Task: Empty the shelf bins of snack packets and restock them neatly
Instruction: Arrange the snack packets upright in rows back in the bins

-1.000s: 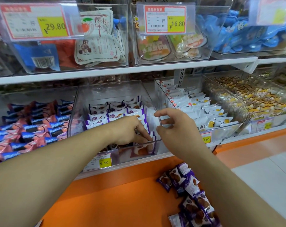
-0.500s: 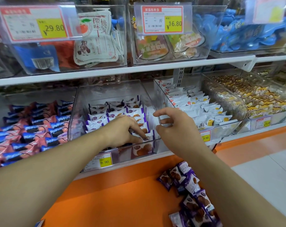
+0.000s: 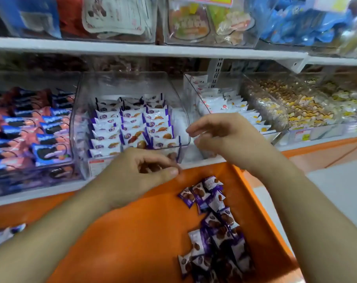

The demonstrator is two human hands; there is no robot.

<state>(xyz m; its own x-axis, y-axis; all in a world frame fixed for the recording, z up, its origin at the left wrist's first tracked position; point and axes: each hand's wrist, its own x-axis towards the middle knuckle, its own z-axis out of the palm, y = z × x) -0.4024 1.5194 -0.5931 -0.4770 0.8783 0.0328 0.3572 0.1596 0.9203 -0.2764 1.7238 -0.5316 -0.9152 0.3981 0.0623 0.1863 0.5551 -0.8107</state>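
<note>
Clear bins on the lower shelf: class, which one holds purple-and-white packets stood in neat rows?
The middle bin, directly behind the left hand. Its purple-and-white packets stand in three rows; its neighbours hold blue-and-pink packets and white packets.

Both hands, left hand (image 3: 141, 170) and right hand (image 3: 220, 137), hover empty before the clear bin (image 3: 179, 111) of purple-white packets (image 3: 130, 127).

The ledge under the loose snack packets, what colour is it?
Orange ledge, seen in the head view, with purple-and-white packets lying on it.
</note>
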